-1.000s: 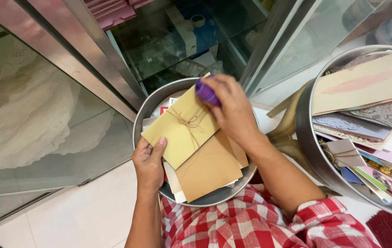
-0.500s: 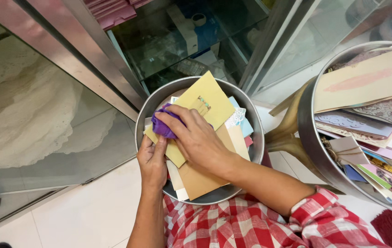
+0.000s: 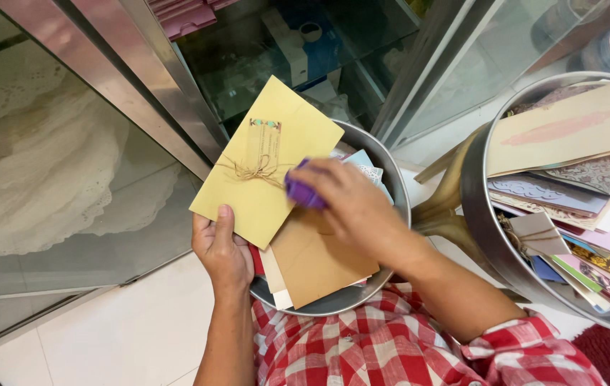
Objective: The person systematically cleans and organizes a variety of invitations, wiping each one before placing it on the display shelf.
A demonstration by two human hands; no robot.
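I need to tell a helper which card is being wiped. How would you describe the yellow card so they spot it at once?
Find the round metal tray of cards on the person's lap. The yellow card leans over its left rim, held by the left hand while the right hand presses a purple cloth on it. Only it has a twine bow.

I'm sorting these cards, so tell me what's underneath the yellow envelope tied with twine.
Under the yellow envelope lie brown envelopes, a cream card edge and pale blue cards, stacked in the round metal tray. What lies deeper in the stack is covered.
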